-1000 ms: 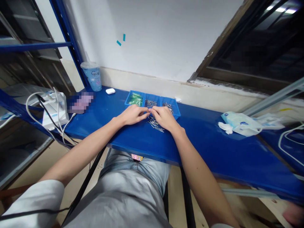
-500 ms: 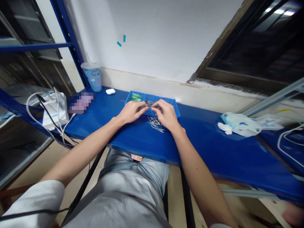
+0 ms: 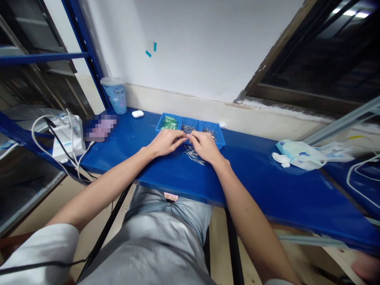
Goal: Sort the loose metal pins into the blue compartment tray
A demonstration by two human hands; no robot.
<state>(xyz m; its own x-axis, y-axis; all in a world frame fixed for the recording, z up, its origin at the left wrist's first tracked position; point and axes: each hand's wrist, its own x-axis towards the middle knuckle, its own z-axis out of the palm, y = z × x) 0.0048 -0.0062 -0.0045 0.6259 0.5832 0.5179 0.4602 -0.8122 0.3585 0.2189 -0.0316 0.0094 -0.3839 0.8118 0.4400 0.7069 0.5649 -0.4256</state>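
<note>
My left hand [image 3: 168, 142] and my right hand [image 3: 205, 146] meet fingertip to fingertip over the front edge of a blue divided tray [image 3: 198, 121]. Both are closed in a pinch on a thin metal pin, now mostly hidden by the fingers. Under my right hand, a loose pile of thin silvery metal pins [image 3: 194, 154] lies on the blue table. Three compartments make up the tray: green see-through packets [image 3: 170, 122] in the left one, metal pins [image 3: 188, 129] in the middle, and more metal pieces [image 3: 210, 133] in the right, partly behind my right hand.
On the left of the blue table [image 3: 252, 178] are a patterned cup [image 3: 118, 97], a white earbud case [image 3: 137, 114], a blurred-out pink object [image 3: 102, 128] and a white power strip [image 3: 69, 138] with cables. A tissue pack [image 3: 299, 154] lies on the right. A wall rises behind.
My fingertips have come closer together, covering the thin pin that showed between them. My right hand has lowered slightly toward me, uncovering the tray's right compartment.
</note>
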